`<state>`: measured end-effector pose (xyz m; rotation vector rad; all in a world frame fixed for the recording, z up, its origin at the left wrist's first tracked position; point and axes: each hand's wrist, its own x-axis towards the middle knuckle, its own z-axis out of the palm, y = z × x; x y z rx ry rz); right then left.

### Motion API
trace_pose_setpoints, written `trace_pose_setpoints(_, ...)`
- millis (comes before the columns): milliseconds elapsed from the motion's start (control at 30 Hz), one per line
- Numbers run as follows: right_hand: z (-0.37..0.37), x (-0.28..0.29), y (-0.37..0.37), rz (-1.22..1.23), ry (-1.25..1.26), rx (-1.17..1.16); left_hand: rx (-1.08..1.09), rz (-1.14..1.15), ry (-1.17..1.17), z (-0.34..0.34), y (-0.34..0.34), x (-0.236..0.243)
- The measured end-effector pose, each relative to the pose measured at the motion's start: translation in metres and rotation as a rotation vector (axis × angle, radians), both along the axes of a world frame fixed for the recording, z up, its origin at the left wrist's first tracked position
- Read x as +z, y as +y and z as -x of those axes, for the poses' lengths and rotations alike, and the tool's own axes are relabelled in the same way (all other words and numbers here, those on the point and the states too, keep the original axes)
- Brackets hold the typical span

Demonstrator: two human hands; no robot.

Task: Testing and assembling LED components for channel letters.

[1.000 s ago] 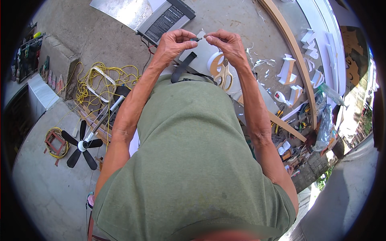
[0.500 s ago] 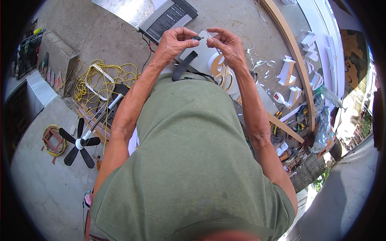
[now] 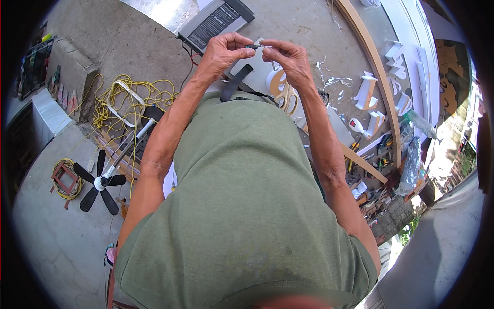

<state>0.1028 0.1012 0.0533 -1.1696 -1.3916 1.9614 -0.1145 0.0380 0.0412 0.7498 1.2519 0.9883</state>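
Held up together in front of my chest, both hands nearly meet at their fingertips. My left hand (image 3: 225,53) pinches a small black connector-like piece (image 3: 252,47) between thumb and fingers. Close to its tip, my right hand (image 3: 289,57) has thumb and index finger pressed together on what looks like a thin pale wire (image 3: 273,65); its end is too small to make out. Beneath the right hand lie a roll of white tape (image 3: 271,79) and scissors with beige handles (image 3: 291,102). A dark strap (image 3: 236,84) stands below the left hand.
Beyond my hands lies a grey boxy device (image 3: 216,24) with cables. Tangled yellow cord (image 3: 105,105) and a black-bladed fan (image 3: 100,182) lie left. At right are white cut pieces (image 3: 366,92), a long curved brown strip (image 3: 378,67) and scattered tools (image 3: 383,154).
My right hand has shifted slightly left, bringing its fingertips closer to the black piece. My left hand stays almost where it was, still pinching.
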Motion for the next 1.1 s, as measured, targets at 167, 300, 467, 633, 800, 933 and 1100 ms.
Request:
trace_pose_setpoints(167, 0.001, -0.002, -0.001, -0.011, 0.009, 0.008, 0.011, -0.002, -0.038, 0.001, 0.000, -0.005)
trace_pose_setpoints(300, 0.001, -0.004, -0.002, -0.002, 0.047, 0.002, 0.015, 0.015, -0.060, 0.000, 0.000, -0.004)
trace_pose_setpoints(467, 0.001, -0.008, -0.001, 0.027, 0.075, 0.004, 0.010, 0.002, -0.056, 0.000, -0.001, -0.007)
trace_pose_setpoints(633, -0.002, -0.012, 0.001, 0.041, 0.091, -0.003, 0.022, -0.018, -0.052, -0.003, 0.002, -0.007)
trace_pose_setpoints(800, -0.004, -0.010, 0.004, 0.049, 0.080, 0.016, 0.033, 0.010, -0.068, -0.006, 0.003, -0.005)
trace_pose_setpoints(933, -0.006, -0.010, 0.005, 0.021, 0.066, 0.024, 0.024, 0.016, -0.057, -0.007, 0.005, -0.005)
trace_pose_setpoints(1100, -0.006, -0.009, 0.006, 0.037, 0.071, 0.022, 0.019, -0.005, -0.047, -0.008, 0.008, -0.007)
